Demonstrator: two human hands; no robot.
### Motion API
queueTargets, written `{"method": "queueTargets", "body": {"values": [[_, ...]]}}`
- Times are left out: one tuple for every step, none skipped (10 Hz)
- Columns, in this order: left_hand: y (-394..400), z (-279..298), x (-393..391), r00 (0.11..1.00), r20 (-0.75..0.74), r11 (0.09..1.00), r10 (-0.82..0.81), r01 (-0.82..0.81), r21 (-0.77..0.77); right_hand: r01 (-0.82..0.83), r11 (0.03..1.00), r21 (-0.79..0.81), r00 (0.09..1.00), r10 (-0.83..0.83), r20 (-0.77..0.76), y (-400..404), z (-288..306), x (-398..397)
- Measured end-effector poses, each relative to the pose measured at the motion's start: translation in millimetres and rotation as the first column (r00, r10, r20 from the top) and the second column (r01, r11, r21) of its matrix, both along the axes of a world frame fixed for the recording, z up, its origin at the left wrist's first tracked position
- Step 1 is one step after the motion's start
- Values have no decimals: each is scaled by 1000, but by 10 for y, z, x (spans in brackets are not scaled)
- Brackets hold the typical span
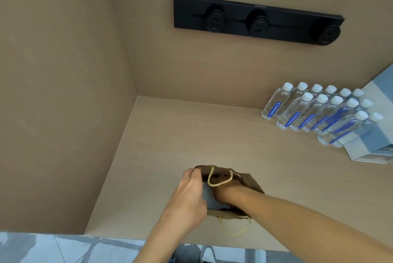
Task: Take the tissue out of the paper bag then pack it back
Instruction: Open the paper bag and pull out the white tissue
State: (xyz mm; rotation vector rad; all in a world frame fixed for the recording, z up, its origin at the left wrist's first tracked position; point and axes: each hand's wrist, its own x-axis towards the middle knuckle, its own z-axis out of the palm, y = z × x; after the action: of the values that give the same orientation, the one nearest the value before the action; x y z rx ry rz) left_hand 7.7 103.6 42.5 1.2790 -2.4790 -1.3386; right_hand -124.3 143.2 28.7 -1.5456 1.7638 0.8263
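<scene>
A small brown paper bag [251, 182] with pale rope handles stands on the wooden counter [170, 135], near its front edge. My left hand [189, 194] grips the bag's left rim and holds the mouth open. My right hand [223, 195] reaches down into the bag, its fingers hidden inside. A grey-blue tissue pack [209, 198] shows in the opening between my two hands. My right hand touches the pack, though I cannot make out how firmly it grips.
Several clear water bottles [319, 111] with white caps and blue labels stand in rows at the back right. A blue-and-white box [370, 148] lies beside them. A black socket rail [257, 20] hangs on the back wall. A side wall closes off the left.
</scene>
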Motion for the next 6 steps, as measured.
{"method": "queueTargets", "body": {"values": [[-63, -1, 9, 1000, -20, 1000, 17, -17, -8, 755, 648, -95, 619, -659, 426, -189, -130, -58], [-172, -8, -5, 999, -7, 999, 32, -32, -20, 177, 895, -409, 981, -127, 146, -221, -101, -8], [-384, -29, -29, 997, -11, 997, 70, -71, -34, 310, 861, -403, 941, -216, 261, -287, 210, -74], [-599, -35, -40, 989, -89, 993, 117, -119, -10, 441, 728, -525, 868, -198, 455, -232, 577, -270], [-722, -29, -40, 971, -166, 983, 171, -179, -35, 795, 441, -417, 533, -179, 827, -21, 872, -456], [-776, 2, -6, 961, -192, 968, 198, -223, -117, 940, 219, -262, 276, -31, 961, 142, 1031, -539]]}}
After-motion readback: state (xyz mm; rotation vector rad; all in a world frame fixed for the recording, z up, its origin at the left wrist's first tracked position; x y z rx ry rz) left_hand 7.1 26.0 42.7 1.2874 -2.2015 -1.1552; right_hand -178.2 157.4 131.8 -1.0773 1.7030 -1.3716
